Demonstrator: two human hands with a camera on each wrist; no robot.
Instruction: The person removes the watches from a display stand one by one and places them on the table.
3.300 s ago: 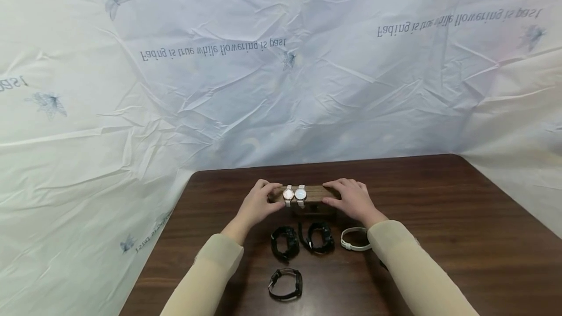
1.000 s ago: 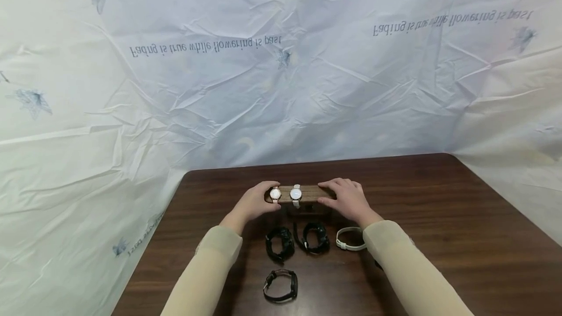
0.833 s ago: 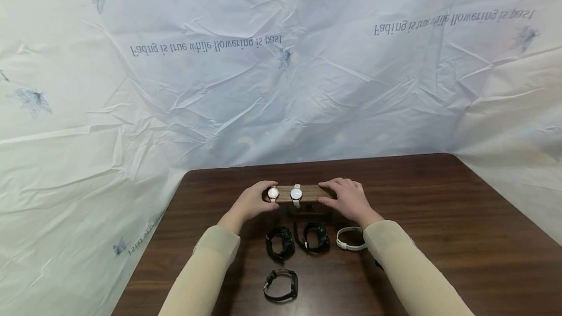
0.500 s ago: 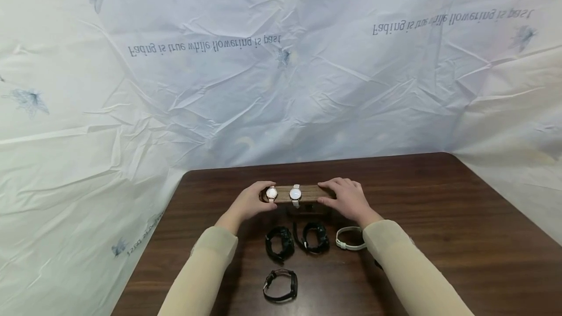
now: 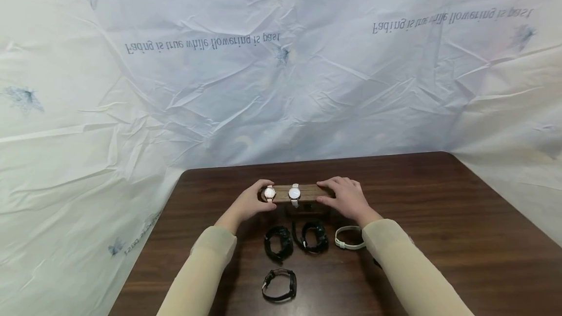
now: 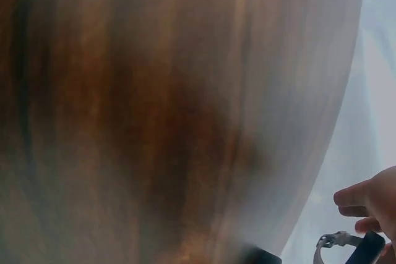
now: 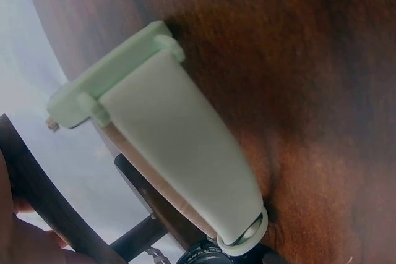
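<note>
A dark wooden watch stand (image 5: 309,192) sits mid-table with two watches on its bar. My left hand (image 5: 253,200) curls round the bar's left end and pinches the rose-faced watch (image 5: 269,192) there. A white-faced watch (image 5: 294,192) hangs a little to its right. My right hand (image 5: 343,197) grips the bar's right end, thumb in front and fingers over the top. In the left wrist view only fingertips (image 6: 370,201) and a strap buckle (image 6: 336,239) show at the lower right; the rest is blurred table.
Nearer me on the brown table (image 5: 439,238) lie two black watches (image 5: 278,244) (image 5: 313,237), a white-strapped watch (image 5: 349,238) and another black watch (image 5: 279,284). The white strap (image 7: 179,146) fills the right wrist view. Crinkled white sheeting (image 5: 281,87) surrounds the table.
The rose-faced watch has slid left along the bar, away from the white-faced one, with my left hand moving with it. The right hand has stayed on the bar's right end.
</note>
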